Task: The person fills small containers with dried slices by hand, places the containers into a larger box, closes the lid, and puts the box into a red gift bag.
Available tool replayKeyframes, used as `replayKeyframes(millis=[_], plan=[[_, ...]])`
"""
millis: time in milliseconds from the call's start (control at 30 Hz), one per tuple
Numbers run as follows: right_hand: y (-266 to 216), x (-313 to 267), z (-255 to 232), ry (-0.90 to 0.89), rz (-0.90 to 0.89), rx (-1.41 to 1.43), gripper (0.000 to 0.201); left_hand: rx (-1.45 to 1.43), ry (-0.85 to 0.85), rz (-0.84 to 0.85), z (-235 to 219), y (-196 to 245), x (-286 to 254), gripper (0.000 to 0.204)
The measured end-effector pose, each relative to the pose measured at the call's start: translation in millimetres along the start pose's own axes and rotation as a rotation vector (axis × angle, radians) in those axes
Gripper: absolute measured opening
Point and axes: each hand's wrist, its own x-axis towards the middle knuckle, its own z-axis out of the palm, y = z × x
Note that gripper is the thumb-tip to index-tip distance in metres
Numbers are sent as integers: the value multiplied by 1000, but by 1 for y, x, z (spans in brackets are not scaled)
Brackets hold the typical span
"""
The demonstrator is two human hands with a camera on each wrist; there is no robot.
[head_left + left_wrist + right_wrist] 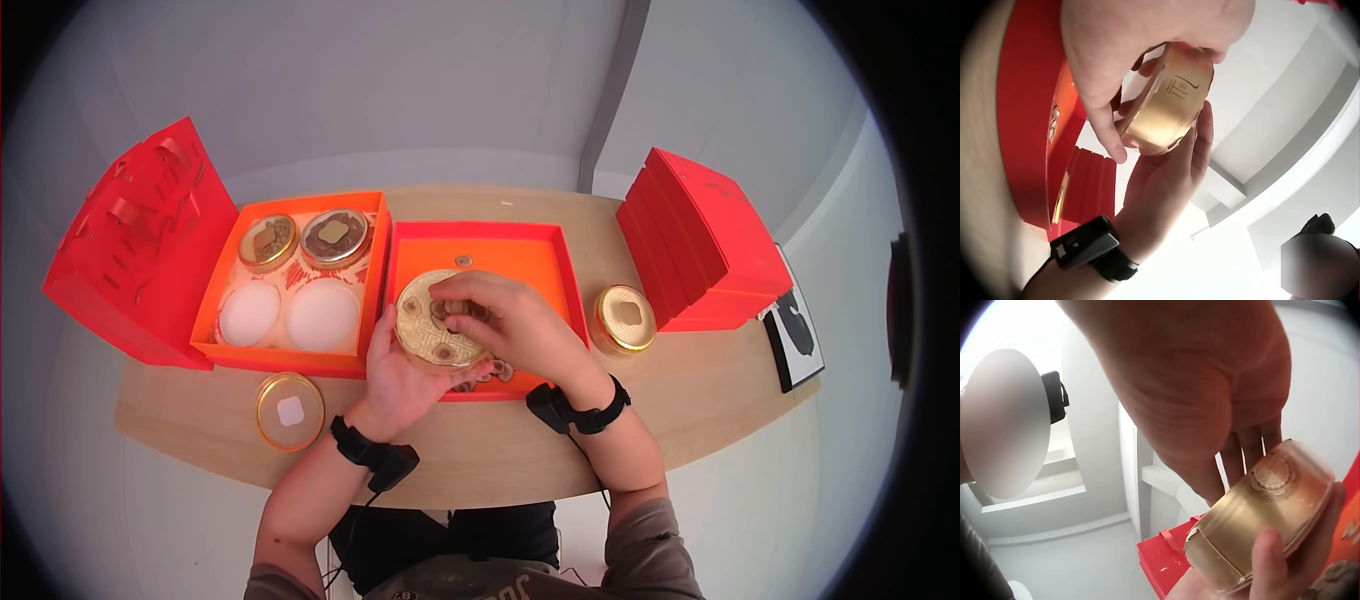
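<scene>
My left hand holds a round, shallow gold-toned jar from below and the side, its patterned inside facing up. Its gold side wall shows between the hands in the left wrist view. The right hand reaches over the jar, thumb and fingers pinching a small bunch of brownish dried slices. A few more slices lie flat in the jar. Under the hands is a red box tray with an orange floor, where loose slices gather near the front edge and one slice lies at the back.
An orange-red box at left holds two filled jars and two white round pads. A gold-rimmed lid lies in front. At right stand another jar and red boxes; a red bag stands far left.
</scene>
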Motion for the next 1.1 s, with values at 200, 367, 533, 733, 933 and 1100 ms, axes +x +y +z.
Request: replayKeyframes(millis=[200,367,533,733,933,1100], plan=[[-5,-5,-12,165,-99,-150,28,34,24,42,1,5,2,72],[5,-8,-32,232,285,-116,33,5,112,166,-2,12,2,76],[36,-21,-24,-193,432,-331,42,-43,110,185,-9,15,1,77],[50,-31,7,-474,372,-434,36,-27,171,195,-6,17,2,79],[39,-29,15,-581,465,-401,27,-65,124,176,-13,16,3,79],[42,-23,16,-668,568,-371,24,-73,115,167,-16,17,5,79]])
